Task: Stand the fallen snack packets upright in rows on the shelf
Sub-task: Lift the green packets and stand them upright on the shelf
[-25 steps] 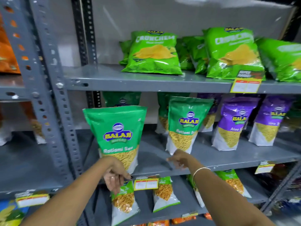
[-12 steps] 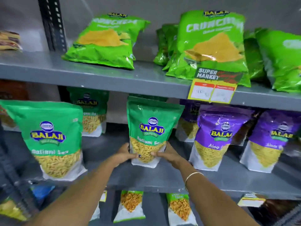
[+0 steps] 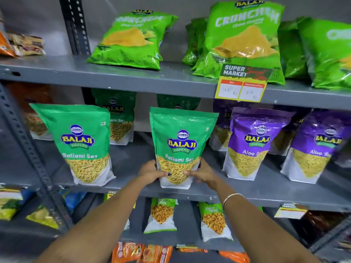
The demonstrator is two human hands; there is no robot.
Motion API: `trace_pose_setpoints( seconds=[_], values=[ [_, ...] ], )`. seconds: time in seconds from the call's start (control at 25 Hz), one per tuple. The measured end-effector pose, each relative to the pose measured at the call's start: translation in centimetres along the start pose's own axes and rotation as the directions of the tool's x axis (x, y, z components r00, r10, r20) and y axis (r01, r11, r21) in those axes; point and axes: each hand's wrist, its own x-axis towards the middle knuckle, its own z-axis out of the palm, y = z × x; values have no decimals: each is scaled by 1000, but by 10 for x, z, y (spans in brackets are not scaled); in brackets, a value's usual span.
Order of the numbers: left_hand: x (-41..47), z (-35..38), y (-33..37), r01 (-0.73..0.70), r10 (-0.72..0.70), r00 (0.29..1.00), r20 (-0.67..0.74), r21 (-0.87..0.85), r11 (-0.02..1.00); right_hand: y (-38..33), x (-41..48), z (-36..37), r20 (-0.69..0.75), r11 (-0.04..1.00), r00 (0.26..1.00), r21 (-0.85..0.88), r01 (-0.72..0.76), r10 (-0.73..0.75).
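Observation:
A green Ratlami Sev packet point(image 3: 181, 141) stands upright at the front of the middle shelf point(image 3: 133, 188). My left hand point(image 3: 151, 171) grips its lower left side and my right hand point(image 3: 202, 172) grips its lower right side. Another green Ratlami Sev packet point(image 3: 79, 141) stands upright to the left, free of my hands. Two purple Aloo Sev packets point(image 3: 252, 143) point(image 3: 319, 147) stand to the right. More green and purple packets stand behind them, partly hidden.
Bright green Crunchem bags point(image 3: 133, 38) point(image 3: 245, 40) lean on the top shelf above a yellow price tag point(image 3: 241, 90). A grey slotted upright point(image 3: 28, 149) runs down the left. Smaller packets point(image 3: 162, 215) stand on the lower shelf.
My left hand let go of the left green packet and joined my right hand on the middle green packet. The view has shifted right and closer to the shelf.

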Motion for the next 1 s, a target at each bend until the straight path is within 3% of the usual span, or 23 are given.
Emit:
trace_pose_setpoints(
  seconds=[0.8,0.92,1.0],
  values=[
    [-16,7,7,-73,73,997,33,-1,997,-5,-27,5,-74,996,994,-23,-86,84],
    [-17,1,10,-73,70,994,84,42,996,-5,-26,1,-55,996,995,-30,-86,84],
    [-16,-8,12,-29,-4,983,181,180,983,-3,-25,-2,-23,996,997,-42,-79,78]
  ],
)
